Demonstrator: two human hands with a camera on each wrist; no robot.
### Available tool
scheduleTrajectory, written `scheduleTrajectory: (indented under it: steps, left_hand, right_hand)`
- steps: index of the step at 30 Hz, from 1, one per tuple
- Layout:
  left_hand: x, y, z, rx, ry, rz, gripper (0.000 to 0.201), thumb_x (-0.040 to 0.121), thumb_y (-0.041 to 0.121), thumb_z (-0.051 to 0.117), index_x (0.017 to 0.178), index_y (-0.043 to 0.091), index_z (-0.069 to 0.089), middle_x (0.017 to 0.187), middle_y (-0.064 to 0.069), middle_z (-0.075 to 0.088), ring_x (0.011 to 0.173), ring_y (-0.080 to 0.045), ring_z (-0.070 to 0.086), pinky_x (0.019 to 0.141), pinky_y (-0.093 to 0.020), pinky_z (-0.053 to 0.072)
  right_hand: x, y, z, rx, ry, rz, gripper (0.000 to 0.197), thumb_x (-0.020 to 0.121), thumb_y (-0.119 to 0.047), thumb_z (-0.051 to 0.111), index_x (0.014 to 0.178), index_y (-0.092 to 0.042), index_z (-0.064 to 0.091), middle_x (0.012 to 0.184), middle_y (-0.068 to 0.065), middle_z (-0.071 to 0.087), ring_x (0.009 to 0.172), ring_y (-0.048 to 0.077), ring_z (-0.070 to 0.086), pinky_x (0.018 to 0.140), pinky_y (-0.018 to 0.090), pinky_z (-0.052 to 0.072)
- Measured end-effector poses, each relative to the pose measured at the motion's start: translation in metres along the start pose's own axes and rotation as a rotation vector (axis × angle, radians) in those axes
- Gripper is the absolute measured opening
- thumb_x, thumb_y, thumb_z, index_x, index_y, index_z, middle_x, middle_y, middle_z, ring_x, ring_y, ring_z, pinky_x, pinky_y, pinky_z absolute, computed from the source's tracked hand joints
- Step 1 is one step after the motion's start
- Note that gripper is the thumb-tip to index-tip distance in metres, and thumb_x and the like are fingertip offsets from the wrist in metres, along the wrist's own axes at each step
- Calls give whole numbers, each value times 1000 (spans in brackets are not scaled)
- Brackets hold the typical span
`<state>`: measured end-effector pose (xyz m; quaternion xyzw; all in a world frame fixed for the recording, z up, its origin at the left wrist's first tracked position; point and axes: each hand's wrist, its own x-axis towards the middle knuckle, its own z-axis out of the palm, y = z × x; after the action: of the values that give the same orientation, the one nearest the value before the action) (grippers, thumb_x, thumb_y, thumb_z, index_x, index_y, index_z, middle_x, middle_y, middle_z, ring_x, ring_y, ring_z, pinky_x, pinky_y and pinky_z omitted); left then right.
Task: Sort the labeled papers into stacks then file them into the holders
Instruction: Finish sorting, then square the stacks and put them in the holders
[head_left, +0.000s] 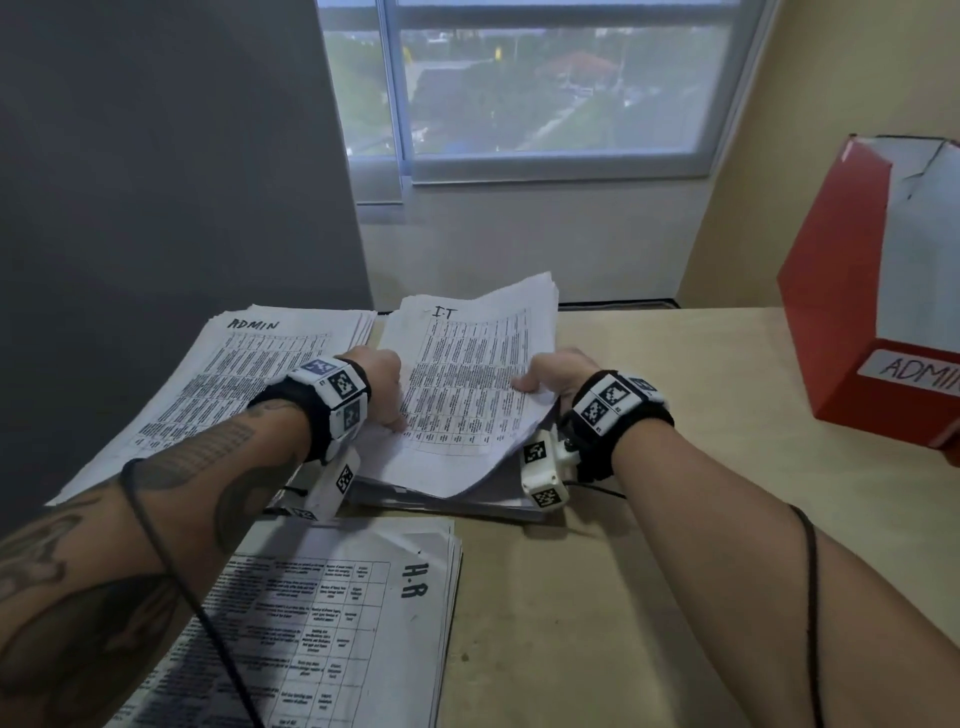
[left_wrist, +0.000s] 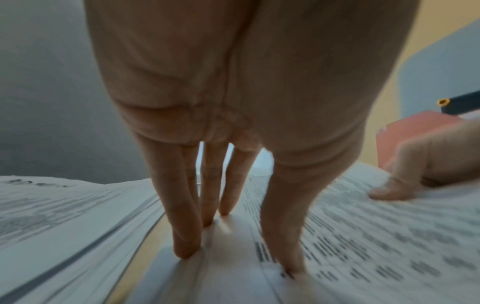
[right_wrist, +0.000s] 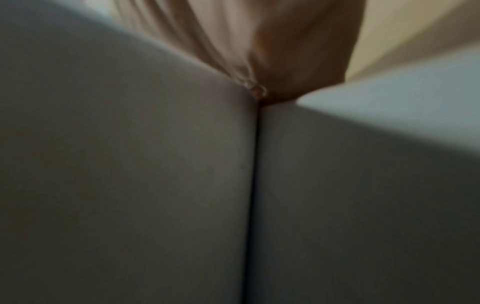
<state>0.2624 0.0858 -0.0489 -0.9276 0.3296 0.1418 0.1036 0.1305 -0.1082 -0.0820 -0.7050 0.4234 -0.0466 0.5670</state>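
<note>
Three paper stacks lie on the table. The I.T stack (head_left: 467, 374) is in the middle, and its upper sheets are raised and curved on the right side. My right hand (head_left: 550, 374) grips that right edge, thumb on top and fingers hidden beneath. In the right wrist view only the sheets' blurred underside (right_wrist: 130, 185) and my palm (right_wrist: 272, 61) show. My left hand (head_left: 384, 389) stands at the stack's left edge. Its straight fingers (left_wrist: 184, 246) touch down on the papers (left_wrist: 376, 236). The ADMIN stack (head_left: 249, 364) lies to the left and the H.R stack (head_left: 337, 613) in front.
A red holder (head_left: 841, 312) labelled ADMIN stands at the right on the wooden table (head_left: 623, 571). A grey panel (head_left: 156, 182) rises behind the ADMIN stack. A window and a wall close the back. Cables run along both forearms.
</note>
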Motion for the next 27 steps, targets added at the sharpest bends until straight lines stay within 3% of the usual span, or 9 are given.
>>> scheduleTrajectory:
  steps: [3, 8, 11, 14, 15, 18, 21, 23, 27]
  left_hand:
    - [1, 3, -6, -147, -27, 26, 89, 76, 65, 82, 144, 15, 54, 133, -2, 67, 117, -24, 64, 102, -41, 54]
    - [0, 32, -21, -760, 77, 100, 138, 44, 86, 83, 154, 17, 37, 142, -3, 59, 124, -27, 61, 108, -48, 50]
    - [-13, 77, -33, -1259, -101, 282, 117, 44, 71, 96, 137, 10, 59, 131, -10, 70, 123, -36, 65, 107, -50, 51]
    - [-41, 133, -52, -1524, -123, 399, 87, 46, 49, 100, 117, 11, 66, 117, -12, 76, 116, -39, 69, 107, -58, 50]
    - [-46, 151, -55, -1545, -46, 397, 85, 45, 51, 100, 114, 15, 67, 114, -8, 77, 113, -35, 70, 104, -56, 52]
    - [-69, 204, -66, -1439, 263, 445, 38, 74, 45, 90, 93, 18, 71, 84, 3, 76, 80, -16, 73, 75, -29, 58]
    - [-91, 235, -75, -1321, 405, 530, 27, 94, 37, 75, 80, 15, 67, 70, 2, 64, 59, -16, 59, 44, -19, 42]
    - [-97, 233, -81, -1399, 455, 568, 25, 92, 39, 77, 89, 15, 68, 80, -2, 70, 66, -18, 66, 49, -21, 51]
    - [-82, 213, -58, -1435, 346, 566, 43, 71, 42, 94, 100, 15, 77, 92, -3, 81, 86, -21, 78, 82, -46, 65]
  right_hand:
    - [-4, 23, -26, 143, 41, -27, 41, 87, 5, 75, 127, 3, 66, 109, 17, 76, 96, 37, 75, 86, 50, 63]
    - [-52, 42, -107, 351, 59, -227, 40, 95, 9, 63, 134, -5, 62, 119, 17, 75, 105, 34, 75, 80, 44, 63]
    - [-90, 43, -158, 399, 133, -338, 41, 88, 3, 69, 128, -3, 61, 117, 8, 76, 103, 18, 76, 88, 31, 61]
    - [-117, 40, -185, 271, 232, -429, 15, 92, -4, 70, 104, 1, 64, 82, -10, 77, 76, -3, 72, 78, 15, 56]
    - [-122, 40, -190, 242, 277, -453, 6, 97, -4, 66, 103, -3, 64, 84, -12, 76, 79, -3, 71, 80, 16, 55]
    - [-136, 39, -195, 195, 424, -550, 45, 101, -6, 60, 142, -20, 49, 139, 1, 63, 126, 18, 61, 110, 41, 49]
    - [-147, 39, -199, 91, 594, -669, 52, 101, -4, 58, 149, -15, 39, 142, 6, 58, 129, 21, 58, 112, 44, 49]
    - [-155, 44, -212, 143, 661, -706, 42, 102, -6, 59, 140, -15, 44, 132, 8, 61, 119, 20, 63, 105, 43, 55]
    - [-167, 77, -236, 164, 503, -610, 45, 100, -12, 67, 139, -18, 45, 131, 2, 67, 116, 13, 68, 105, 45, 56]
